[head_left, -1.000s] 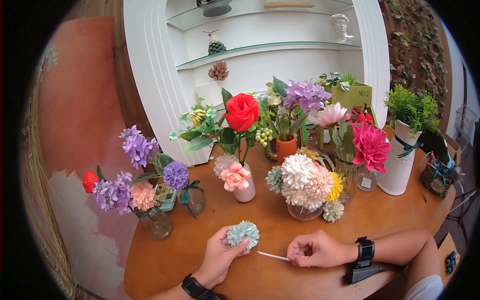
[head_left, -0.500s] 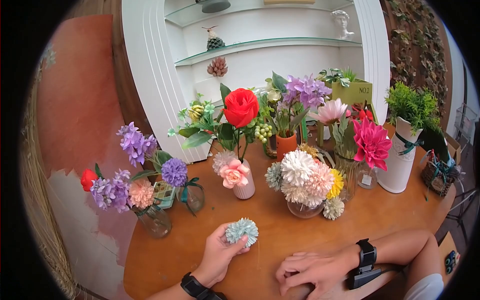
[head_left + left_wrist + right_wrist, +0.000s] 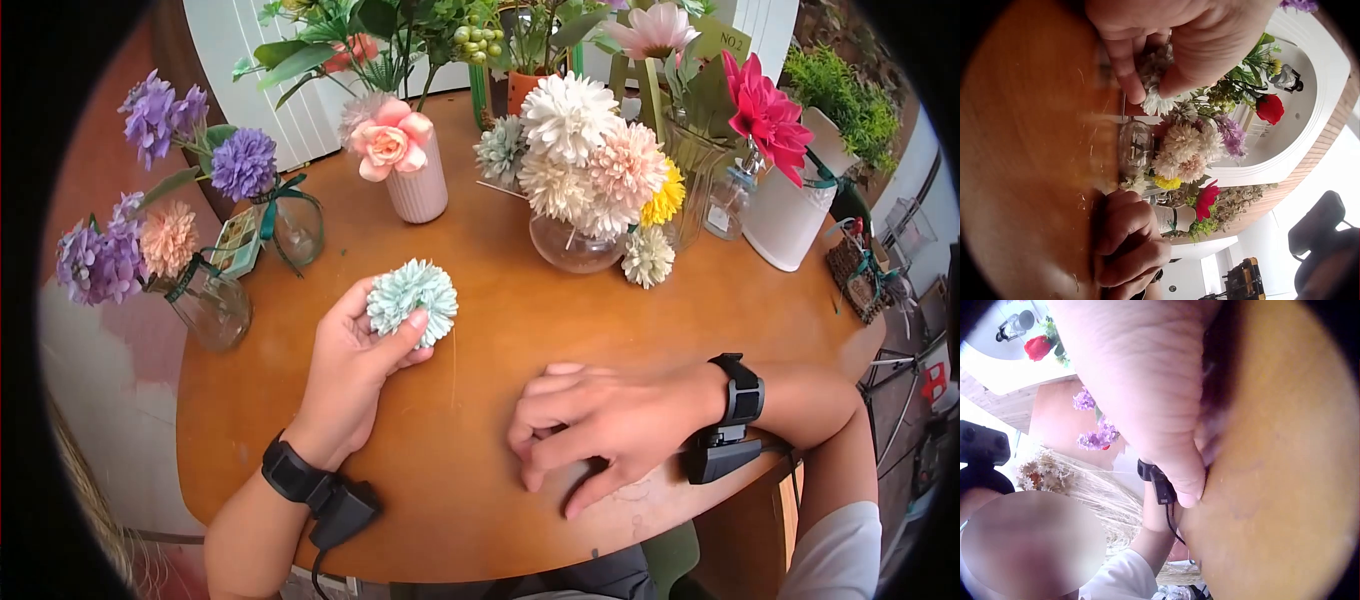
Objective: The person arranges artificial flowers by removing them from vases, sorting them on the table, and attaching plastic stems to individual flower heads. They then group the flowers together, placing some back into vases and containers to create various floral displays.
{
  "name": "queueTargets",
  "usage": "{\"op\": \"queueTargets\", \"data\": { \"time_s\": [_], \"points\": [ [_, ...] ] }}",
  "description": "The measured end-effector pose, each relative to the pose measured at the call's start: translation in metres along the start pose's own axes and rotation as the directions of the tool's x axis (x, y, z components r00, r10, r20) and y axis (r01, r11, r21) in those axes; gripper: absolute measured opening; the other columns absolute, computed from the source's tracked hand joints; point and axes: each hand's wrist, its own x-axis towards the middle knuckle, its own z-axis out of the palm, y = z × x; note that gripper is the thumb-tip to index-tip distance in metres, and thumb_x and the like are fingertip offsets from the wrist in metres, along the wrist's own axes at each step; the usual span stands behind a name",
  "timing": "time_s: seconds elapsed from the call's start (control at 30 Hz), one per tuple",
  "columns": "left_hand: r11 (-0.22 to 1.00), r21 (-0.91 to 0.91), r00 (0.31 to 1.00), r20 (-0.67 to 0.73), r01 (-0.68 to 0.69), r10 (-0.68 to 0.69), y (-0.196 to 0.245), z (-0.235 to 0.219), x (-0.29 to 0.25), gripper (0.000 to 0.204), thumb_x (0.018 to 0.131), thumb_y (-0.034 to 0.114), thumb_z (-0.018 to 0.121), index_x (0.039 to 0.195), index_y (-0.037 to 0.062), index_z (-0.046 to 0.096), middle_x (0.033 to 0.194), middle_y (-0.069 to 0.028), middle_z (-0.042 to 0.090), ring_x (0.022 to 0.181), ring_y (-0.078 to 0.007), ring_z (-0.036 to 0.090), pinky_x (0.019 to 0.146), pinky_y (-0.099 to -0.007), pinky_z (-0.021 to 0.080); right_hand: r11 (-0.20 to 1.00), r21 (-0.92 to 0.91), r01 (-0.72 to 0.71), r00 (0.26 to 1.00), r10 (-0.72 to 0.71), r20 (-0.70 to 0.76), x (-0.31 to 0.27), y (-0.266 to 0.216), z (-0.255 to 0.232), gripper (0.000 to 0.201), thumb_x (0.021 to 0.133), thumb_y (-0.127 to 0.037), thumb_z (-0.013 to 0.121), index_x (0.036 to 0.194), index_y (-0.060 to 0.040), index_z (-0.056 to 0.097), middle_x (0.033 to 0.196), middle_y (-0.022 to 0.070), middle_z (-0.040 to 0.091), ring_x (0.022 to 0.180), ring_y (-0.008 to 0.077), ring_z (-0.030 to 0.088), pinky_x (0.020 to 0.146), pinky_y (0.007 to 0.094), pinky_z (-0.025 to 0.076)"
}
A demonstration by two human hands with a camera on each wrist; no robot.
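A pale blue-green pompom flower head [image 3: 412, 303] is in my left hand [image 3: 345, 350], pinched between thumb and fingers above the table. In the left wrist view the same flower [image 3: 1157, 78] shows partly behind my thumb and fingers. To the right, my right hand [image 3: 610, 425] rests palm down on the table [image 3: 470, 500], fingers loosely bent and spread. What lies under its palm is hidden. Beyond both hands stands a round glass vase [image 3: 575, 245] of white, peach and yellow flowers, with a cream flower [image 3: 648, 257] beside it.
At the left are glass jars [image 3: 215, 315] of purple and peach flowers. A pink ribbed vase [image 3: 418, 185] stands at the back. On the right are a magenta flower [image 3: 765, 120], a white vase [image 3: 785, 225] and a small wicker basket [image 3: 860, 285].
A thin white stick pinched by my right hand a second ago no longer shows; that hand has turned down onto the table. My left hand keeps the flower. The head view has tilted down.
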Motion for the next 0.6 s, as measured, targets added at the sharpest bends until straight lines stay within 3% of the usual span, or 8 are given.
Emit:
{"op": "queueTargets", "data": {
  "time_s": [0.2,0.27,0.4,0.6],
  "points": [
    [1.0,0.013,0.999,0.047,-0.01,0.01,-0.001,-0.001,0.001,0.033,0.091,0.009,0.064,0.122,0.0042,0.052,0.11,-0.0026,0.063,0.096,-0.0081,0.062,0.076,-0.0229,0.053,1.0,-0.014,0.005,0.999,-0.005,-0.052,0.001,-0.002,0.0,0.029,0.075,-0.025,0.077,0.094,-0.0094,0.061,0.098,0.0052,0.055,0.096,0.0251,0.054,0.081,0.0369,0.041],
    [1.0,0.019,0.999,0.044,-0.008,0.007,-0.001,-0.002,0.001,0.033,0.091,0.01,0.064,0.121,0.0054,0.053,0.11,-0.0024,0.063,0.096,-0.008,0.062,0.076,-0.0224,0.053,0.998,0.056,-0.004,0.995,0.01,-0.095,0.001,-0.005,-0.002,0.028,0.077,-0.022,0.076,0.094,-0.0067,0.061,0.098,0.0067,0.055,0.093,0.0265,0.056,0.078,0.0364,0.045],
    [1.0,0.007,0.999,0.03,-0.014,0.014,-0.001,-0.001,0.001,0.034,0.09,0.009,0.064,0.122,0.0059,0.053,0.108,-0.0011,0.063,0.092,-0.0071,0.062,0.073,-0.0205,0.054,0.999,-0.002,-0.032,0.982,0.031,-0.188,-0.006,-0.029,-0.016,0.024,0.081,-0.021,0.074,0.093,-0.0042,0.061,0.091,0.0086,0.058,0.085,0.027,0.059,0.071,0.035,0.048],
    [0.999,-0.008,0.999,0.032,-0.031,0.031,-0.001,0.0,-0.001,0.036,0.09,0.01,0.065,0.124,0.0074,0.053,0.11,-0.0012,0.063,0.095,-0.0089,0.062,0.075,-0.0232,0.053,0.968,-0.058,-0.244,0.949,0.226,-0.218,-0.058,-0.098,-0.032,0.02,0.084,-0.018,0.074,0.092,-0.0021,0.064,0.091,0.0088,0.061,0.086,0.026,0.06,0.073,0.0352,0.049]
  ]
}}
